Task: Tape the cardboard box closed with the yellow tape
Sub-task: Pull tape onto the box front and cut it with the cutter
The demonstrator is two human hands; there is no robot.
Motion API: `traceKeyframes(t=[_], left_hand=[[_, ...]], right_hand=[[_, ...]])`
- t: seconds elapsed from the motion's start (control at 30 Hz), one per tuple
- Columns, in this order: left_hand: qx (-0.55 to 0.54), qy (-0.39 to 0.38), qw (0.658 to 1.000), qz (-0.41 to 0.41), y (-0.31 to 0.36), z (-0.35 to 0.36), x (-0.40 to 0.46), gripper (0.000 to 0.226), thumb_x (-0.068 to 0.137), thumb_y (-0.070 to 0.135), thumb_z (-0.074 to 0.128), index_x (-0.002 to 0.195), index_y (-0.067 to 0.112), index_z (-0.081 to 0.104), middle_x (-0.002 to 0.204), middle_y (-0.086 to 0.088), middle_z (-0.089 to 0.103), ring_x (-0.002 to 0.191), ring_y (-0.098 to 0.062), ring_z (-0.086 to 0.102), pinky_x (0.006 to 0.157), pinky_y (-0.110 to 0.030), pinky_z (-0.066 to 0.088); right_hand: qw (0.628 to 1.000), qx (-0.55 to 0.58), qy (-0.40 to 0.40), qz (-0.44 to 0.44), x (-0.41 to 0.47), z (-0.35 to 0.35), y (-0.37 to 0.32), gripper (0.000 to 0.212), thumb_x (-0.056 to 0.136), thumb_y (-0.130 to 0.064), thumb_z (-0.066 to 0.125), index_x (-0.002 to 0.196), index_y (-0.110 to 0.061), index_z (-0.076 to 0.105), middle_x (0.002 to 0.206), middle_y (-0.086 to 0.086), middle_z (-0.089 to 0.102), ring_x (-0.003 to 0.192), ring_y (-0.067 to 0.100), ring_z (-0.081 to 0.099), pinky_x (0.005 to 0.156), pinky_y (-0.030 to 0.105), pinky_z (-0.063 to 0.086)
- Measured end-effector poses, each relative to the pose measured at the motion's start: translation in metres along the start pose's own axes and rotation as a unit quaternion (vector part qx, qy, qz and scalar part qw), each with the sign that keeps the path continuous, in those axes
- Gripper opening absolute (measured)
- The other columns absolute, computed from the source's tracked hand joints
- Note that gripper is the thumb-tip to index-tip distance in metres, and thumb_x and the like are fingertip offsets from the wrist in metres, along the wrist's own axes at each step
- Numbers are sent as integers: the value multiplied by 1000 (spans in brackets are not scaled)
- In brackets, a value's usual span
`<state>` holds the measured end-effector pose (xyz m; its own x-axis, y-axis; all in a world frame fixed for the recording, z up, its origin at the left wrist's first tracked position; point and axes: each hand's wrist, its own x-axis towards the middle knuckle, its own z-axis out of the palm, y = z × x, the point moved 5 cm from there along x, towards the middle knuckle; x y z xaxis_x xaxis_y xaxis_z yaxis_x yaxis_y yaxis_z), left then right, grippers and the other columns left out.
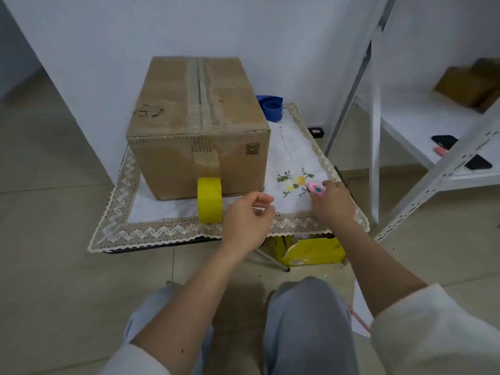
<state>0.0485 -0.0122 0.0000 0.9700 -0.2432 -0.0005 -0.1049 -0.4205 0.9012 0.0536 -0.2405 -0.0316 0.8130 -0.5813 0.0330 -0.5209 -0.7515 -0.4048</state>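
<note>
A brown cardboard box (198, 125) stands on a small table covered with a lace-edged white cloth (151, 231). Its top flaps are closed, with old clear tape along the seam. A roll of yellow tape (209, 200) stands on edge against the box's front face. My left hand (247, 219) hovers just right of the roll, fingers loosely curled, holding nothing. My right hand (332, 203) rests on the cloth further right, its fingers on a small pink cutter (316, 189).
A blue tape roll (272, 106) sits behind the box at the right. A yellow box (313, 251) lies on the floor under the table. A white metal shelf rack (433, 147) stands to the right, holding phones and cardboard. My knees are below.
</note>
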Motion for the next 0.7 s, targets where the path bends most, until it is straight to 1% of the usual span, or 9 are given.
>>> traceKeyframes(t=[0.1,0.17,0.3,0.37,0.47,0.53,0.6,0.63,0.7], left_hand=[[6,1,1000,-7,-4,4,4,11,90,27,65,99,29,70,99,13,71,88,-7,68,84,-35,57],[-1,-1,1000,-17,-7,6,5,10,89,26,66,98,29,70,98,13,71,87,-7,68,85,-36,58],[0,-4,1000,-23,-9,8,8,10,89,27,66,98,30,70,99,14,71,88,-6,68,85,-38,58],[0,-5,1000,-23,-9,8,9,10,89,27,66,97,30,70,99,14,71,88,-6,68,85,-38,58],[0,-7,1000,-24,-8,8,10,10,89,26,66,97,30,71,98,14,71,86,-4,67,84,-36,58],[-4,-7,1000,-27,-8,8,10,10,89,26,66,97,29,71,97,14,71,85,-3,67,84,-35,58],[-6,-7,1000,-24,-7,7,10,10,89,25,66,97,29,70,97,14,71,85,-4,67,84,-35,58],[-7,-7,1000,-24,-6,6,10,10,89,24,66,97,29,70,97,14,71,85,-4,67,84,-34,58],[-12,-8,1000,-24,-5,4,9,10,90,24,66,97,29,70,98,14,71,87,-5,67,83,-33,57]], right_hand=[[999,-37,-6,7,8,3,1,46,101,-33,45,139,-6,47,141,17,48,132,33,42,103,44,41],[999,-42,-5,4,12,3,-1,43,101,-30,46,135,-5,51,137,18,51,130,34,43,101,43,42],[1000,-15,2,1,16,7,-1,37,97,-23,55,128,-2,54,131,20,49,120,37,49,95,44,46],[1000,15,-2,2,16,10,0,37,97,-22,57,128,-2,54,132,19,45,111,38,55,92,42,47],[998,53,12,-17,11,9,-3,32,99,-19,53,126,-2,57,126,20,49,93,36,58,78,35,44],[995,93,13,-19,7,8,-5,30,101,-18,50,126,-4,57,118,17,57,87,30,55,72,32,40],[987,161,-15,-13,2,9,-11,28,102,-17,48,127,-7,55,110,14,64,84,26,58,66,32,42],[976,212,-37,-3,-2,10,-14,28,101,-17,49,127,-8,54,108,13,66,82,24,62,63,32,45],[940,330,-82,24,-12,11,-22,30,100,-18,52,128,-9,53,105,10,67,76,17,65,63,32,50]])
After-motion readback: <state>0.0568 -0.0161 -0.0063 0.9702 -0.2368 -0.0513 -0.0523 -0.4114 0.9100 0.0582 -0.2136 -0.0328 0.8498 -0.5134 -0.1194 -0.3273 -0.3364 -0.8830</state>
